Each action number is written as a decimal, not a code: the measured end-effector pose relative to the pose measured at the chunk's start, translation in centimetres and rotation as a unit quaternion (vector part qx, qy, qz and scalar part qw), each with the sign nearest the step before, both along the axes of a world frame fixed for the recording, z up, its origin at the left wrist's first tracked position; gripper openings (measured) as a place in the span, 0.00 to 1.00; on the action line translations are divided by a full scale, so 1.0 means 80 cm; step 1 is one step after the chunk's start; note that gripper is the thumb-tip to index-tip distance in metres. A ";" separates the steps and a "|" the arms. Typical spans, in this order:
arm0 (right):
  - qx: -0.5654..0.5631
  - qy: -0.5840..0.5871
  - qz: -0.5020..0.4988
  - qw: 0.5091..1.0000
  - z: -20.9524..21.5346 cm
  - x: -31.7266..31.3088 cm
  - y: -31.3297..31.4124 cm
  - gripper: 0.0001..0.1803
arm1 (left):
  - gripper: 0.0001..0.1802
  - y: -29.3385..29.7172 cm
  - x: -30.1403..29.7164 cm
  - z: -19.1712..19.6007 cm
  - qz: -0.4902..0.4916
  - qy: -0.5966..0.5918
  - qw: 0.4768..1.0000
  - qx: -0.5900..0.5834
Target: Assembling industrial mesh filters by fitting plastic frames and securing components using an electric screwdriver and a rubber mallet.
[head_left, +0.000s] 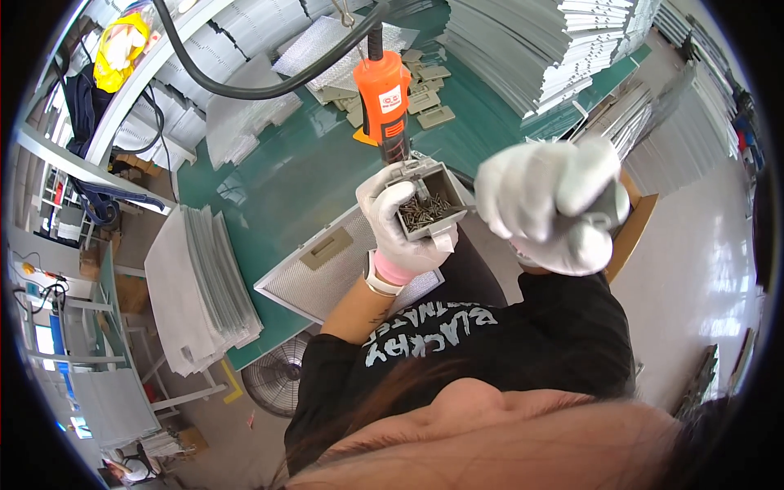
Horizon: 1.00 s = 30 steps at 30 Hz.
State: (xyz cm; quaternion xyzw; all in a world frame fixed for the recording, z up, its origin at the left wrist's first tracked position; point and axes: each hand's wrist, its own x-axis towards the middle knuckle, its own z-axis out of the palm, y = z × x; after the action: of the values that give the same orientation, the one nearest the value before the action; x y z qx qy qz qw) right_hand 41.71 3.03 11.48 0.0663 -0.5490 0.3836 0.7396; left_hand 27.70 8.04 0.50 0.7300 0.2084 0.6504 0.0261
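Observation:
My left hand (394, 238), in a white glove, holds a small grey open box (431, 175) up in front of me. Inside it lie several dark screws (425, 211). My right hand (545, 204), also gloved, is raised to the right of the box, clenched into a fist around a grey object (611, 211) that is mostly hidden. An orange powered screwdriver (384, 98) hangs on a black cable just above the box, its tip close to the box's rim. Under my left hand a metal mesh filter panel (322, 273) lies on the green table (269, 180).
Stacks of grey metal panels (196, 286) stand at the table's left end, and more stacks (531, 49) rise at the far right. Several small grey latch parts (430, 91) lie behind the screwdriver. A fan (276, 380) sits on the floor below; a cardboard box (635, 233) is at my right.

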 end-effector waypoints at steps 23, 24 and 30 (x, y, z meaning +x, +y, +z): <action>-0.070 -0.075 0.108 0.989 0.012 0.000 0.027 0.15 | 0.31 -0.014 0.004 -0.001 -0.024 -0.017 0.999 -0.033; -0.046 -0.054 0.068 0.995 0.013 -0.003 0.018 0.15 | 0.31 -0.009 0.002 -0.001 -0.016 -0.013 1.000 -0.022; 0.208 -0.023 -0.027 0.977 -0.014 -0.009 0.016 0.12 | 0.31 -0.002 -0.002 0.000 -0.030 -0.007 0.999 -0.008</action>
State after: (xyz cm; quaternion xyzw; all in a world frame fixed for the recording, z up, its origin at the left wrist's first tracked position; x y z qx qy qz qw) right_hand 40.95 4.34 10.39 0.1951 -0.6354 0.2422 0.7067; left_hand 27.58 7.87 0.46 0.7310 0.1916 0.6528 0.0528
